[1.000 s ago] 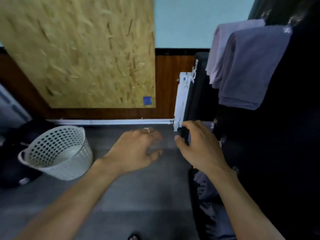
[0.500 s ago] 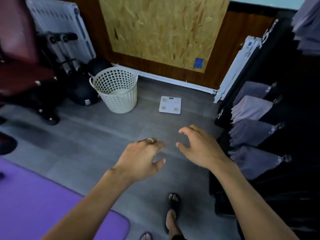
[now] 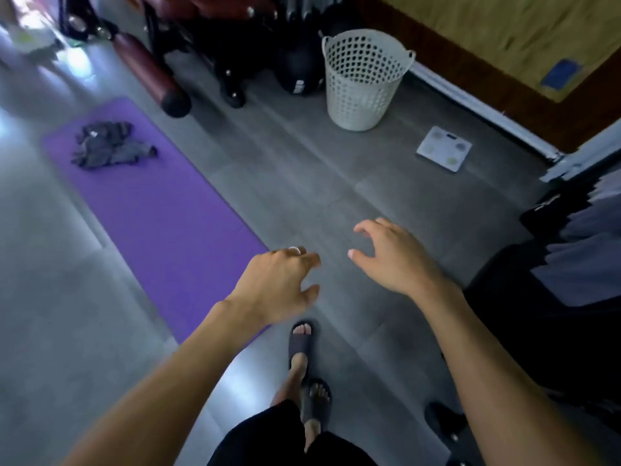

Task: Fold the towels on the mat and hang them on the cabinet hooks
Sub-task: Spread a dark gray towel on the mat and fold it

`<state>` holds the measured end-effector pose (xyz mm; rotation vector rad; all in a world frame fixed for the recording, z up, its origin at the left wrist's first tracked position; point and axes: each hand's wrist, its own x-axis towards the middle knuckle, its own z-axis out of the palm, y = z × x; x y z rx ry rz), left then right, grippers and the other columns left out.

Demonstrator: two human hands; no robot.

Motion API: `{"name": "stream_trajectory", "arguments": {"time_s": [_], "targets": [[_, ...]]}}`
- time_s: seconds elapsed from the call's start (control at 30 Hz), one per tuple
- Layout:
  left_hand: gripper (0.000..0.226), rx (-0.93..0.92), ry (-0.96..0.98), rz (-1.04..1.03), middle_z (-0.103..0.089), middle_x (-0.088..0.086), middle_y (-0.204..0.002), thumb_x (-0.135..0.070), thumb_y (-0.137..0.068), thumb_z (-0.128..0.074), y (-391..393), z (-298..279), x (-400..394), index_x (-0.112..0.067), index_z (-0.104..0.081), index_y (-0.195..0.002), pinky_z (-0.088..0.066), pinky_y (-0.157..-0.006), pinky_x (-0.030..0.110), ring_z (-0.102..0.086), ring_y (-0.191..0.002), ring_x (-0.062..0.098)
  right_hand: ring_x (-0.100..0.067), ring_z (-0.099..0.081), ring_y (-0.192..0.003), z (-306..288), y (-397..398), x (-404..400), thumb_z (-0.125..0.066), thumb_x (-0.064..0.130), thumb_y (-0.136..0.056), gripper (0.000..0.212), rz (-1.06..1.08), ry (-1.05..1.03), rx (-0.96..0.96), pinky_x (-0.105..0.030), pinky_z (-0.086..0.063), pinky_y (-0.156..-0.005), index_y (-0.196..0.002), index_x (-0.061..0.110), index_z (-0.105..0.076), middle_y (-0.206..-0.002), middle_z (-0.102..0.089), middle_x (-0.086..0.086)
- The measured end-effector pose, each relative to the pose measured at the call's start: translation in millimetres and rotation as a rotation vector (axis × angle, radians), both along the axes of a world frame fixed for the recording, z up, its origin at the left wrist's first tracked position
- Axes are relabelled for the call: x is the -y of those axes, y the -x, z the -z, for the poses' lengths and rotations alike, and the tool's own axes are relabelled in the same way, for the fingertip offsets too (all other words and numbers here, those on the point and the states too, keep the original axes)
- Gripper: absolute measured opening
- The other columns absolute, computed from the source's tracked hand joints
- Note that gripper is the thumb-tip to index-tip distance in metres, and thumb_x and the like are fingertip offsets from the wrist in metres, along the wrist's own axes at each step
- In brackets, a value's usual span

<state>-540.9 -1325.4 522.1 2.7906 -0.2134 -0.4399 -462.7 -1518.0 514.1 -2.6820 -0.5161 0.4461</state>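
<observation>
A crumpled heap of grey towels lies near the far end of the purple mat on the floor at the left. My left hand hovers over the mat's near corner, fingers spread and holding nothing. To its right, over the grey floor, my right hand is also spread and holds nothing. At the right edge stands the black cabinet, with folded grey towels hanging on it. The hooks themselves are not visible.
A white perforated laundry basket stands at the back, with a white bathroom scale on the floor beside it. Dark gym equipment fills the far left. My feet in dark sandals are on the grey tiles below my hands.
The view has swung down and left, away from the cabinet and its hanging towels, bringing the mat and the towel heap into sight. Both hands stay spread and hold nothing.
</observation>
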Motion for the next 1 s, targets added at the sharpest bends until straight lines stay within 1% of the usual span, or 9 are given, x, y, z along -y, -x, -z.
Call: {"name": "stream_trajectory", "arguments": {"time_s": [0.13, 0.27, 0.33, 0.4, 0.5, 0.63, 0.77, 0.83, 1.0], "targets": [[0.036, -0.027, -0.009, -0.111, -0.062, -0.004, -0.108, -0.043, -0.085, -0.050, 74, 7, -46, -0.027, -0.057, -0.117, -0.053, -0.076, 0.038, -0.063, -0.100, 0.024, -0.028, -0.057, -0.113, 10, 50, -57, -0.066, 0.036, -0.086, 0.042, -0.119, -0.026, -0.021, -0.040, -0.047, -0.093, -0.122, 0.016, -0.058, -0.119, -0.060, -0.006], [0.040, -0.033, -0.014, -0.213, -0.061, -0.004, -0.113, -0.042, -0.086, -0.053, 139, 15, -101, -0.029, -0.054, -0.123, -0.053, -0.077, 0.037, -0.063, -0.101, 0.024, -0.030, -0.056, -0.113, 11, 90, -127, -0.065, 0.035, -0.087, 0.042, -0.232, -0.020, -0.017, -0.041, -0.047, -0.092, -0.123, 0.015, -0.058, -0.119, -0.060, -0.008], [0.041, -0.036, -0.007, -0.262, -0.061, -0.004, -0.113, -0.045, -0.085, -0.052, 169, 19, -134, -0.029, -0.054, -0.122, -0.053, -0.077, 0.037, -0.063, -0.101, 0.024, -0.031, -0.056, -0.113, 13, 111, -165, -0.064, 0.036, -0.087, 0.042, -0.285, -0.014, -0.013, -0.042, -0.047, -0.093, -0.123, 0.015, -0.057, -0.120, -0.059, -0.008], [0.042, -0.033, 0.011, -0.313, -0.060, -0.005, -0.112, -0.047, -0.084, -0.050, 199, 22, -170, -0.029, -0.054, -0.121, -0.053, -0.076, 0.038, -0.064, -0.101, 0.023, -0.030, -0.057, -0.113, 15, 132, -206, -0.064, 0.036, -0.087, 0.042, -0.326, -0.006, -0.011, -0.042, -0.047, -0.093, -0.123, 0.016, -0.057, -0.120, -0.059, -0.007], [0.038, -0.029, 0.036, -0.383, -0.059, -0.007, -0.110, -0.046, -0.085, -0.053, 247, 22, -232, -0.031, -0.054, -0.121, -0.054, -0.076, 0.038, -0.064, -0.101, 0.020, -0.027, -0.057, -0.113, 16, 164, -272, -0.063, 0.036, -0.088, 0.041, -0.365, 0.015, 0.005, -0.041, -0.048, -0.093, -0.123, 0.017, -0.057, -0.120, -0.059, -0.006], [0.037, 0.002, 0.024, -0.483, -0.061, -0.008, -0.109, -0.045, -0.087, -0.055, 300, 19, -322, -0.030, -0.055, -0.120, -0.054, -0.075, 0.037, -0.064, -0.097, 0.022, -0.026, -0.058, -0.112, 20, 203, -363, -0.063, 0.036, -0.088, 0.042, -0.421, 0.040, 0.006, -0.041, -0.047, -0.094, -0.125, 0.016, -0.057, -0.119, -0.060, -0.006], [0.038, -0.001, -0.028, -0.450, -0.060, -0.007, -0.117, -0.044, -0.089, -0.051, 328, 14, -391, -0.029, -0.054, -0.124, -0.053, -0.078, 0.036, -0.061, -0.103, 0.021, -0.026, -0.058, -0.113, 18, 229, -452, -0.062, 0.036, -0.089, 0.043, -0.477, 0.020, 0.016, -0.042, -0.047, -0.095, -0.126, 0.015, -0.056, -0.120, -0.060, -0.006], [0.039, -0.006, -0.045, -0.425, -0.060, -0.005, -0.117, -0.044, -0.089, -0.050, 333, 15, -420, -0.027, -0.054, -0.124, -0.053, -0.078, 0.036, -0.061, -0.104, 0.022, -0.027, -0.058, -0.113, 18, 235, -494, -0.061, 0.036, -0.089, 0.044, -0.514, 0.021, 0.021, -0.044, -0.047, -0.095, -0.127, 0.015, -0.055, -0.122, -0.059, -0.007], [0.040, -0.002, -0.074, -0.435, -0.058, -0.004, -0.116, -0.044, -0.091, -0.050, 326, 17, -514, -0.026, -0.051, -0.125, -0.052, -0.076, 0.034, -0.060, -0.103, 0.023, -0.027, -0.058, -0.112, 21, 219, -602, -0.060, 0.038, -0.090, 0.045, -0.547, 0.020, 0.061, -0.045, -0.049, -0.093, -0.128, 0.017, -0.054, -0.123, -0.057, -0.006]]}}
